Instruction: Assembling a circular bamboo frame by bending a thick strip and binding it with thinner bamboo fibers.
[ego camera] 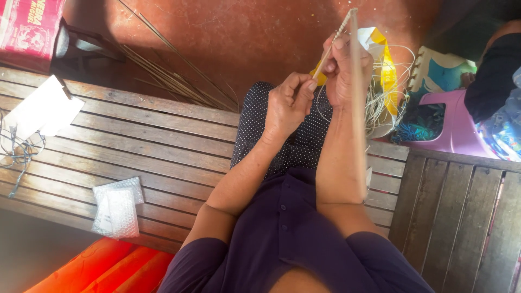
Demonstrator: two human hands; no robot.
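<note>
1. Two bare hands raised over the lap, close together, far from the body and right of the middle of the scene.
2. Right hand [344,68]: clenched around a long thin pale cane strip [356,97], thumb and fingers pinching it near its upper end; strip runs down along the right forearm, toward the body.
3. Left hand [290,103]: fingers curled, fingertips pinched on a second thin pale strip [330,48] that slants up to the far tip of the first one; grasp not fully visible.
4. Under the hands: dark dotted skirt cloth [304,146] on the lap, and a slatted brown wooden bench [152,141] spreading to the left and right.
5. On the bench, left: small clear bubble-wrap bag [115,209] near the front edge; white paper sheet [46,108] and grey tangled cord [19,154] farther left.
6. Far, on the reddish floor: bundle of thin dry sticks [173,81].
7. Right, beyond the hands: coil of pale cane fibre [382,106] with a yellow and white bag [380,49]; pink plastic stool [456,127] beside it.
</note>
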